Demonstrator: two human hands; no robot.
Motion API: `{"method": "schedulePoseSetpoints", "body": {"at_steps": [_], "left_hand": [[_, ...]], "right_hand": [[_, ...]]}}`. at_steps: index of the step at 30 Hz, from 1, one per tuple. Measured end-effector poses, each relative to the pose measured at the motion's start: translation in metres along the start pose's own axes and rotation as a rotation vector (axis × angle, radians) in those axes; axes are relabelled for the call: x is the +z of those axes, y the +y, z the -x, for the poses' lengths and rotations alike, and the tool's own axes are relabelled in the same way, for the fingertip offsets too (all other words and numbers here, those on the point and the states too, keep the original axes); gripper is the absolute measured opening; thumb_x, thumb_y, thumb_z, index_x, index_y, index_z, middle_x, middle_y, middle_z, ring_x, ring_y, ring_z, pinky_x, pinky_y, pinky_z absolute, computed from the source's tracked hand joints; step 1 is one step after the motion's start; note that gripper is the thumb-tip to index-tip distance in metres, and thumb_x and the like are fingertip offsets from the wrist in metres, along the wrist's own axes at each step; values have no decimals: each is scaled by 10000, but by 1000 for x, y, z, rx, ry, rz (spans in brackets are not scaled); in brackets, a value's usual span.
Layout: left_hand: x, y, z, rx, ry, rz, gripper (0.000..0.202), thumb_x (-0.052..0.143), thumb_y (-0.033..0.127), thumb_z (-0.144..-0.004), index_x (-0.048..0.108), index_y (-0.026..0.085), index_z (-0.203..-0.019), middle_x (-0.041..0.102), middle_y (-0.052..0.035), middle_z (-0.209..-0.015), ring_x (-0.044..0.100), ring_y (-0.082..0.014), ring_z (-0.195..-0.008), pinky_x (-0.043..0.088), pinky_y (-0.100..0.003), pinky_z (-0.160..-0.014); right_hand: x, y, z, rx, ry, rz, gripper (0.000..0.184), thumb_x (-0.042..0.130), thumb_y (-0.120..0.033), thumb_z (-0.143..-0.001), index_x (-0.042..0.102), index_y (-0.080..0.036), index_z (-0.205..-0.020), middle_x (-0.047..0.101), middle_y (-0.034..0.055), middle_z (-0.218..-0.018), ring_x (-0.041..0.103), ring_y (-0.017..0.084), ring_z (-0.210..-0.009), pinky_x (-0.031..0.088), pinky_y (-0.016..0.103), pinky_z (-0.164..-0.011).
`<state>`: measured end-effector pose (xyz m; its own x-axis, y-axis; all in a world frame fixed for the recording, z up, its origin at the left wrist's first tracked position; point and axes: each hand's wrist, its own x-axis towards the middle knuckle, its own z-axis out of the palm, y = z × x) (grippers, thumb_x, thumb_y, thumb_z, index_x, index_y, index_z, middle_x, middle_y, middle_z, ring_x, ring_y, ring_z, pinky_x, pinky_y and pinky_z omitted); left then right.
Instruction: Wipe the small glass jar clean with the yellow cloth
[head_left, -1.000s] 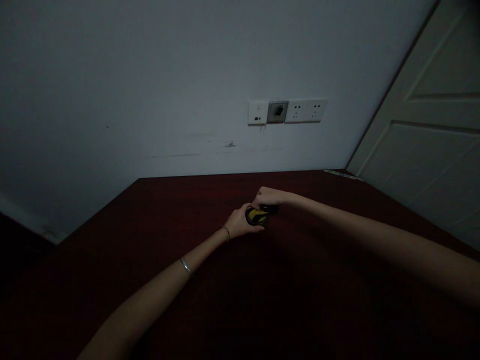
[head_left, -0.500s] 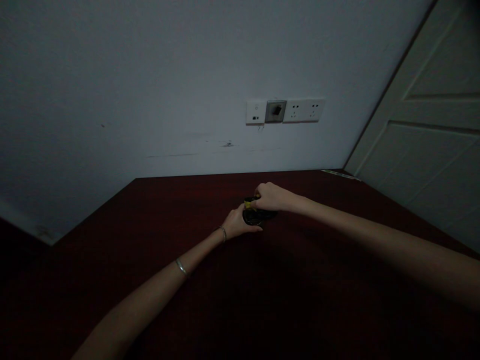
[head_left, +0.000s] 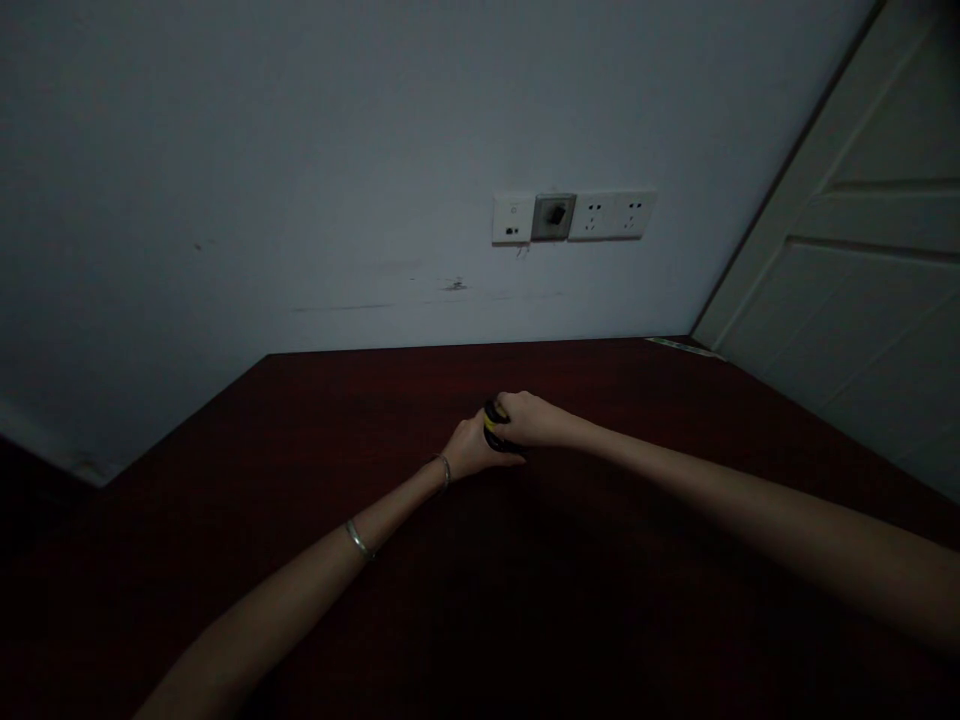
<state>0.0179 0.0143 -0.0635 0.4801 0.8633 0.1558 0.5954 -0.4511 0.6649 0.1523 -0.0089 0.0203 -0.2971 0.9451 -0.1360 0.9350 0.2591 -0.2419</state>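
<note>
Both my hands meet near the middle of a dark red table (head_left: 300, 430). Between them is a small black and yellow object (head_left: 491, 420), mostly hidden; I cannot make out what it is. My left hand (head_left: 471, 450) grips it from the near left side, fingers curled. My right hand (head_left: 529, 420) is closed over its top and right side. Two thin bangles circle my left forearm (head_left: 357, 539).
A pale wall rises behind the table, with a row of sockets and a switch plate (head_left: 574, 216) above the far edge. A white panelled door (head_left: 862, 250) stands at the right. The room is dim.
My right hand has come down and closer over the object, covering more of it. Both hands have shifted slightly toward me. The yellow part shows less than before.
</note>
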Motion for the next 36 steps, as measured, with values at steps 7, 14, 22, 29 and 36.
{"method": "schedulePoseSetpoints", "body": {"at_steps": [7, 14, 22, 29, 36], "left_hand": [[4, -6, 0, 2, 12, -11, 849, 803, 525, -508, 493, 171, -1215, 652, -95, -1130, 615, -310, -1051, 508, -390, -869], [5, -8, -1, -1, 13, -66, 837, 781, 551, -520, 503, 162, -1207, 645, -101, -1118, 617, -319, -1031, 509, -399, -862], [2, -6, 1, -9, -5, -14, 797, 785, 527, -526, 507, 174, -1184, 654, -91, -1107, 621, -292, -1027, 509, -379, -847], [4, -9, 2, 80, -4, 7, 736, 771, 512, -567, 515, 198, -1180, 661, -65, -1105, 630, -271, -1026, 497, -358, -870], [2, -7, 4, 38, 19, 53, 911, 811, 485, -515, 438, 167, -1282, 644, -110, -1165, 600, -297, -1095, 472, -384, -931]], "right_hand": [[8, 17, -19, 18, -108, -234, 241, 581, -180, -691, 635, -122, -919, 672, 61, -851, 609, 139, -696, 412, 186, -530], [7, 24, -22, 2, -196, -421, 152, 552, -195, -626, 620, -132, -746, 575, -4, -628, 524, 102, -537, 389, 202, -471], [-4, 36, -24, 59, -243, -561, 125, 537, -187, -531, 561, -156, -650, 522, -12, -578, 479, 100, -478, 357, 209, -420], [-32, 45, -16, -16, -121, -675, 312, 481, -239, -623, 614, -143, -888, 610, 32, -749, 559, 135, -625, 446, 234, -556], [-45, 60, -3, -537, 60, -122, 540, 562, -128, -672, 602, -201, -1206, 655, 61, -1109, 593, 195, -963, 425, 306, -859]]}}
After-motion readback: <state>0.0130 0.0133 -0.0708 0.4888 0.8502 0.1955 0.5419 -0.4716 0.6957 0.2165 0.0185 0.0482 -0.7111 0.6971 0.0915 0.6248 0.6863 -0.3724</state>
